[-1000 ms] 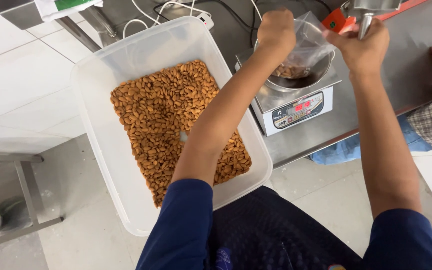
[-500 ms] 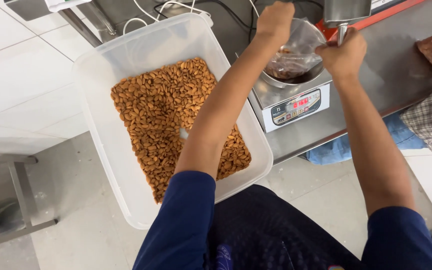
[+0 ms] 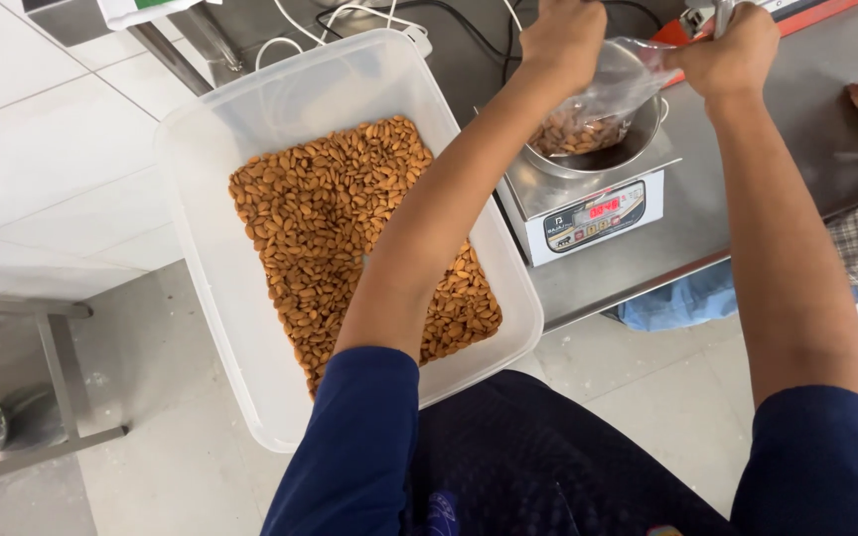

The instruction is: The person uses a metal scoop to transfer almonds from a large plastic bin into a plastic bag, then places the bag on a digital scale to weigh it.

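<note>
Here both hands, left hand [image 3: 563, 40] and right hand [image 3: 732, 50], grip the clear plastic bag of almonds [image 3: 598, 104] over the steel scale bowl [image 3: 638, 134]; keep its mouth taut and level.

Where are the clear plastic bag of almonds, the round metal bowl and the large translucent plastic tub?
clear plastic bag of almonds [image 3: 588, 117], head view, on its nut-filled lower part.
round metal bowl [image 3: 647, 134], head view, on its right wall.
large translucent plastic tub [image 3: 196, 233], head view, on its left wall.

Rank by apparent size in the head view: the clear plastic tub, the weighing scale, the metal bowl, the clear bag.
1. clear plastic tub, by far the largest.
2. weighing scale.
3. metal bowl.
4. clear bag, though both hands hide part of it, so bowl versus bag is unsure.
</note>
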